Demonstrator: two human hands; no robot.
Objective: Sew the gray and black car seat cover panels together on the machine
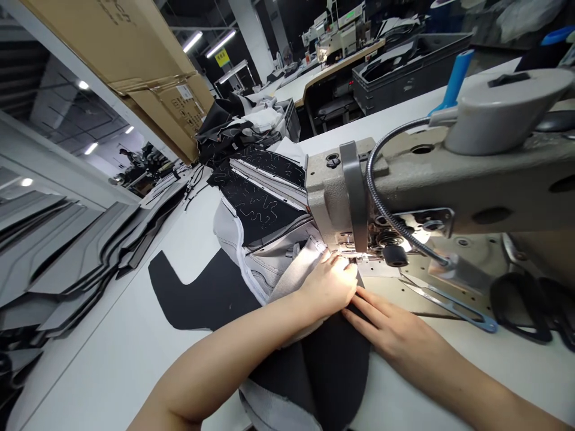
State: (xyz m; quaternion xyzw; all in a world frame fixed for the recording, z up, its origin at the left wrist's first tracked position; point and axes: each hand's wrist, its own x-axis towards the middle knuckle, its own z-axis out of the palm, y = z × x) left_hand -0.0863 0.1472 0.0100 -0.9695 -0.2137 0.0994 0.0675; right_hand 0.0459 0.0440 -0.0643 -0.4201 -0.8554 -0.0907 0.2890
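My left hand, fingers bent together, grips the light grey mesh edge of a padded fabric cover close under the needle area of a sewing machine. Its fingertips are lit by the machine's lamp and partly hidden. My right hand lies with fingers stretched out over the dark fabric, its tips touching the left hand's side. Beyond my hands, the black part of the work shows wavy pale thread lines and white strips. A dark cut-out flap spreads over the white table.
Thread snips and black-handled scissors rest right of the needle area. Stacked grey panels line the left side. A cardboard box stands behind, beside a heap of fabric pieces. A grey crate is farther back.
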